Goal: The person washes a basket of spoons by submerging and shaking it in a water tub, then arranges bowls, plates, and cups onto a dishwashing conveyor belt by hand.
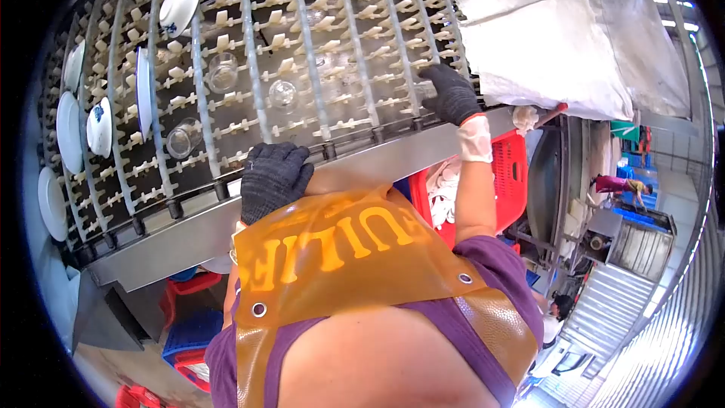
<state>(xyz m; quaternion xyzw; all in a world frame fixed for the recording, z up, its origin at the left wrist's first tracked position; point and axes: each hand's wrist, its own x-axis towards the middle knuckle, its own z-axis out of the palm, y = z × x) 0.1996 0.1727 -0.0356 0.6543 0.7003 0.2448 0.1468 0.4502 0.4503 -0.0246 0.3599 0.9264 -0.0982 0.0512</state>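
My left hand point(276, 180), in a dark knitted glove, rests on the metal front edge point(347, 153) of a rack conveyor point(302, 53). Its fingers bend over the edge, its thumb stands apart, and no object shows in it. My right hand point(453, 97), gloved alike with a pale cuff, reaches over the conveyor's right end. Its thumb and fingers close around a small clear glass point(425, 90), partly hidden by the glove. Other clear glasses stand among the pegs: one glass point(283, 95) in the middle, another glass point(183, 138) further left.
White plates point(69, 132) and a blue-patterned bowl point(180, 9) sit between pegs at left. A white plastic sheet point(536, 30) covers the conveyor's right end. Below the edge is a red basket point(510, 174) holding white items. A co-worker point(623, 187) stands far right.
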